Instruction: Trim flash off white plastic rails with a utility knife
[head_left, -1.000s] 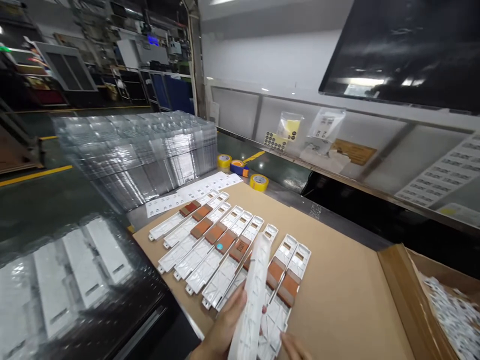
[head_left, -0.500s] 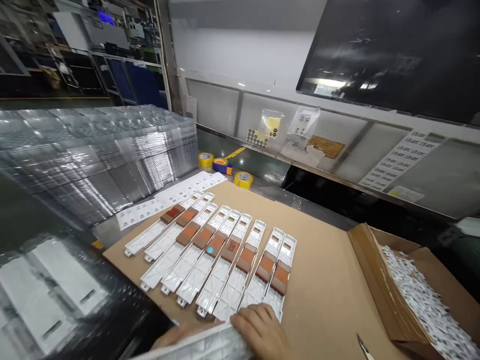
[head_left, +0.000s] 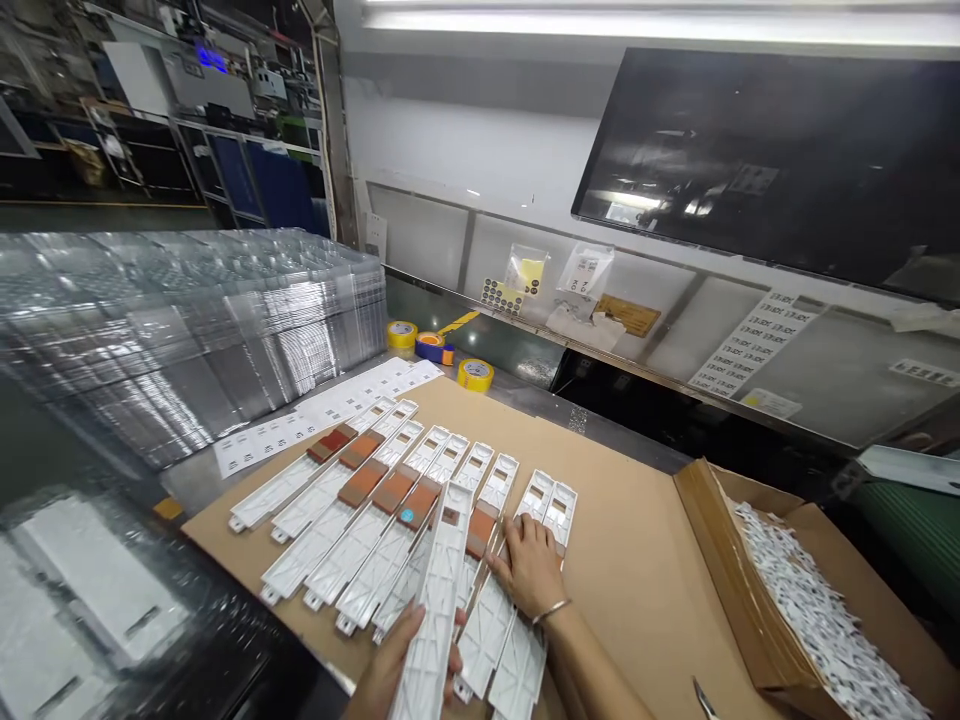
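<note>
My left hand (head_left: pixel 397 655) is closed around a long white plastic strip (head_left: pixel 435 610) with a ribbed face and a small rectangular window near its far end. That strip is held tilted above a row of similar white strips (head_left: pixel 330 540). Most strips in the row carry an orange-brown block (head_left: pixel 360 483) across them; one block bears a round blue sticker (head_left: pixel 407 516). My right hand (head_left: pixel 534 565), with a bangle at the wrist, lies over the right end of the row. Its fingers are bent over an orange-brown block there, mostly hidden under the hand.
Brown cardboard (head_left: pixel 622 560) covers the table. On the right stands a cardboard box (head_left: pixel 720 560) of small white pieces, with a blade (head_left: pixel 703 697) near it. Clear plastic trays (head_left: pixel 225 340) are stacked left. Tape rolls (head_left: pixel 475 375) and label sheets (head_left: pixel 330 400) lie behind the row.
The white strip in my left hand has swung up over the row, its far end pointing away. My right hand has left that strip and moved forward onto the blocks at the right.
</note>
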